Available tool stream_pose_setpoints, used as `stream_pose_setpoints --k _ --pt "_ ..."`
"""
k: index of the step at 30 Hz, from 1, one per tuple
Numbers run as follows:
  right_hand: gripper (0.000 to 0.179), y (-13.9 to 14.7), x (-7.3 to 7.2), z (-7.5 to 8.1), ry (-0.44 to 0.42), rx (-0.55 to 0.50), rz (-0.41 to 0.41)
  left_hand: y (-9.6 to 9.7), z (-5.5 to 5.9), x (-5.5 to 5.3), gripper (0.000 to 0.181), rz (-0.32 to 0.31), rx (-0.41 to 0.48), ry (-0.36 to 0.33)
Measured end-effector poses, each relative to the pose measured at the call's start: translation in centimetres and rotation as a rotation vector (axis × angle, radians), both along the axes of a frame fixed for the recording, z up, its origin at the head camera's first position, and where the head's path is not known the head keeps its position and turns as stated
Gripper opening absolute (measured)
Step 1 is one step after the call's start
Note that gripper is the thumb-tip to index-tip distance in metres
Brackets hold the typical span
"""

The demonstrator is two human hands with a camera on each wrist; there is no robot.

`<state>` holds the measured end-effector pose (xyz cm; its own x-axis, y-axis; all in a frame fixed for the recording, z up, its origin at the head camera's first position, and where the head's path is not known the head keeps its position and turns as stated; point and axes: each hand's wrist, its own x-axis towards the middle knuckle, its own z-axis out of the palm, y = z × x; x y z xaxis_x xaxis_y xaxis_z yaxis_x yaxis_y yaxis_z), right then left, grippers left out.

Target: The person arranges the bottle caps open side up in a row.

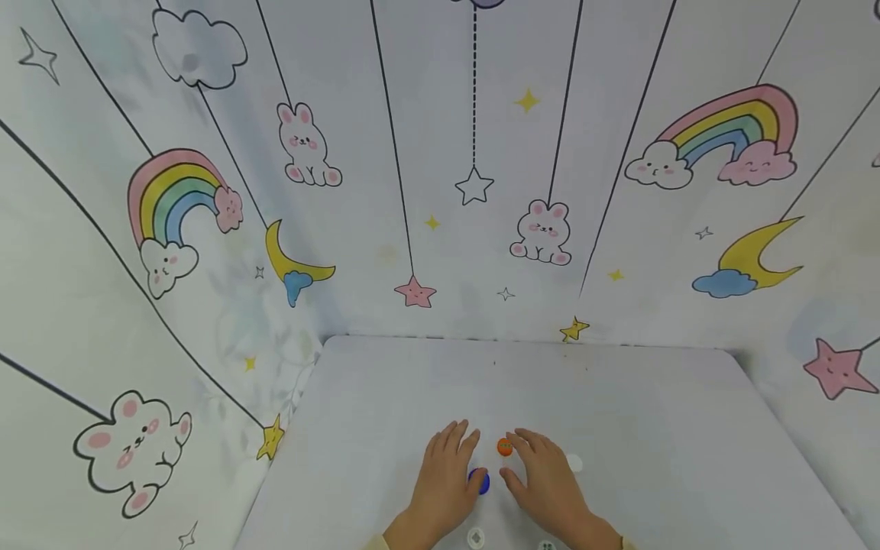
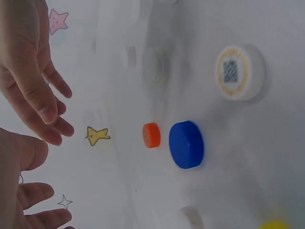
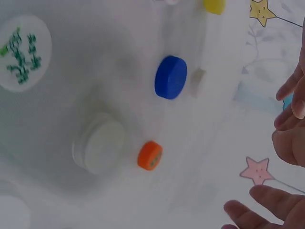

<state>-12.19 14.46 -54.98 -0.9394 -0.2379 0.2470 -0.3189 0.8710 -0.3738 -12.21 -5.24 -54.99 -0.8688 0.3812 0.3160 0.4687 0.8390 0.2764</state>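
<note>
In the head view, the left grip (image 1: 445,475) and right grip (image 1: 546,480) are hovering, fingers apart; the blue cap (image 1: 485,483) is lying on the desk (image 1: 385,389) at the left's three o'clock, the orange cap (image 1: 505,448) nearer the right, at ten o'clock.

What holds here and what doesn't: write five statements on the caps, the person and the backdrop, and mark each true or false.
1. The blue cap is bigger than the orange cap. True.
2. The person's left grip is holding the blue cap. False: it holds nothing, and the cap lies apart from it.
3. In the head view, the orange cap is left of the blue cap. False: it is to the right.
4. One white cap bears a dark square code. True.
5. The backdrop shows only one rainbow. False: two are visible.
</note>
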Motion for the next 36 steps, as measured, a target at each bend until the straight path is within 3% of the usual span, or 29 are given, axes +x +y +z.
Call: stream_pose_setpoints --k 6,12,18,25,32,36 --pt "0.043 -0.2 1.7 -1.8 0.027 -0.011 -0.046 0.0 -2.5 1.8 0.050 -0.004 0.083 -0.015" --pt "0.032 -0.5 2.9 -3.3 0.037 -0.006 -0.016 -0.3 -3.9 3.4 0.041 0.009 0.128 -0.024" --pt "0.027 -0.9 4.1 -4.4 -0.035 -0.003 0.051 -1.0 -5.1 4.5 0.036 0.022 0.143 -0.156" --pt "0.029 -1.3 4.6 -5.7 0.002 -0.026 0.117 -1.6 -6.0 4.9 0.036 0.029 0.105 -0.330" --pt "0.033 -2.2 4.4 -6.3 -0.231 0.037 0.170 -1.7 -7.3 5.2 0.038 -0.017 0.077 -0.408" --pt "0.036 -2.7 4.3 -6.4 -0.294 0.077 0.181 -1.7 -8.1 5.3 0.040 -0.023 0.054 -0.423"
